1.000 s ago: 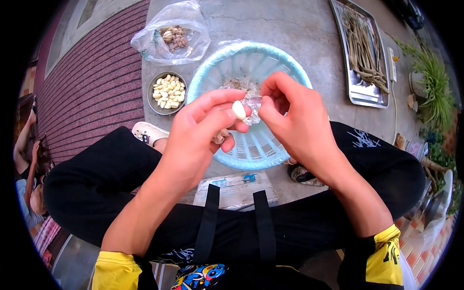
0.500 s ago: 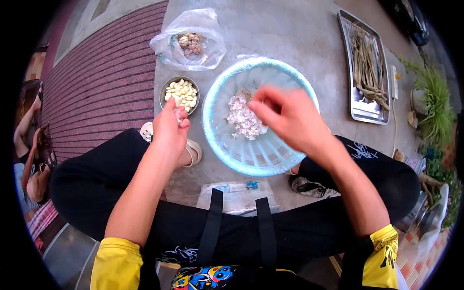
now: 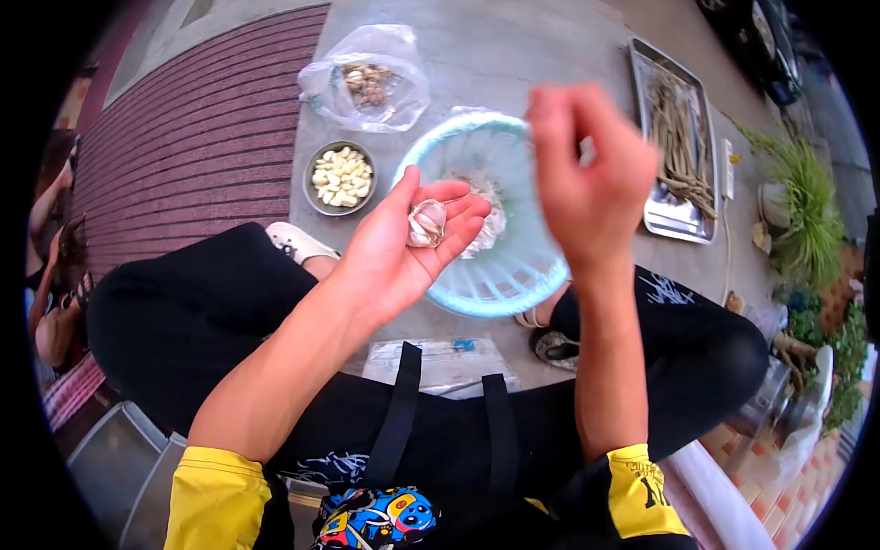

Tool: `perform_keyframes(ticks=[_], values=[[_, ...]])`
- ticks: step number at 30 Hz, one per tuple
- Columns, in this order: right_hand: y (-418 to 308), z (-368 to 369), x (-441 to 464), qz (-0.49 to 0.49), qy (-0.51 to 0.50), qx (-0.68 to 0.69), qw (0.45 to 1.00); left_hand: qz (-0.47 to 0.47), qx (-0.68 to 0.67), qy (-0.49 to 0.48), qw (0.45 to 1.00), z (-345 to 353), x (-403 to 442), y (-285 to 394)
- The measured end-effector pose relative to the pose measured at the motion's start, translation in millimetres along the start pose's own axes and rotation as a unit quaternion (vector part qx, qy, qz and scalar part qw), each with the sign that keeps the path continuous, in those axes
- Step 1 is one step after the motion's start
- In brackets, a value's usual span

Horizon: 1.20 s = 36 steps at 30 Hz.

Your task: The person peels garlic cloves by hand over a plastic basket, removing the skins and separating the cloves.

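Observation:
My left hand (image 3: 394, 247) is palm up with its fingers apart, and a partial garlic bulb (image 3: 426, 225) rests on it. Raised over the right side of the blue basket (image 3: 513, 298), my right hand (image 3: 591, 165) is blurred, with its fingers curled; whatever it may hold cannot be made out. Papery garlic skins (image 3: 490, 220) lie in the basket, partly behind my left fingers. A metal bowl (image 3: 340, 211) of peeled white cloves (image 3: 341, 176) stands left of the basket.
An open plastic bag (image 3: 403, 60) with unpeeled garlic lies behind the bowl. At the right is a metal tray (image 3: 669, 225) of dried stalks, with a potted plant (image 3: 807, 225) beyond. A flat package (image 3: 449, 367) lies before me. Another person's legs (image 3: 55, 321) show at far left.
My left hand has moved from the bowl back to the basket's left side and opened, showing the garlic. My right hand has risen to the right. The peeled clove no longer shows in my left hand.

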State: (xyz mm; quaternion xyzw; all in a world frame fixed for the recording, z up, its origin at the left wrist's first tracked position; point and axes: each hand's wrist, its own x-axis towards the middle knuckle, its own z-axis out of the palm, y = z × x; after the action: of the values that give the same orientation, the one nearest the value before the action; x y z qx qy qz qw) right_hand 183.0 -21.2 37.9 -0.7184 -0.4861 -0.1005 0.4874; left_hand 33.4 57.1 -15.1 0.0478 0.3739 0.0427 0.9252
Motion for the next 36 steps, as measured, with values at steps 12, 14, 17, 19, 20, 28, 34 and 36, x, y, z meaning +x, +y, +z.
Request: perform_keyframes(ticks=[12,14,17,19,20,28,34,36], values=[[-58,-49,-78,0.21,-0.247,-0.011,0.946,-0.073,0.076,-0.092,0.99,14,-7,-17],[-44,-42,-62,0.147,-0.329,-0.003,0.933,-0.082,0.131,-0.107,0.982,22,-6,-15],[-22,-42,-54,0.077,-0.396,-0.008,0.915,-0.061,0.164,0.012,0.985,41,-11,-14],[-15,-43,-47,0.089,-0.404,-0.011,0.91,-0.007,0.278,-0.023,0.96,31,-8,-14],[-12,-42,-43,0.102,-0.407,-0.018,0.907,0.043,0.393,-0.063,0.916,26,-6,-15],[1,-45,-37,0.235,-0.475,0.098,0.842,0.037,0.481,-0.005,0.876,30,8,-19],[14,-43,-41,0.263,-0.456,0.129,0.841,0.062,0.567,-0.037,0.821,31,15,-11],[17,-45,-42,0.269,-0.466,0.115,0.835,0.057,0.57,-0.039,0.819,29,17,-11]])
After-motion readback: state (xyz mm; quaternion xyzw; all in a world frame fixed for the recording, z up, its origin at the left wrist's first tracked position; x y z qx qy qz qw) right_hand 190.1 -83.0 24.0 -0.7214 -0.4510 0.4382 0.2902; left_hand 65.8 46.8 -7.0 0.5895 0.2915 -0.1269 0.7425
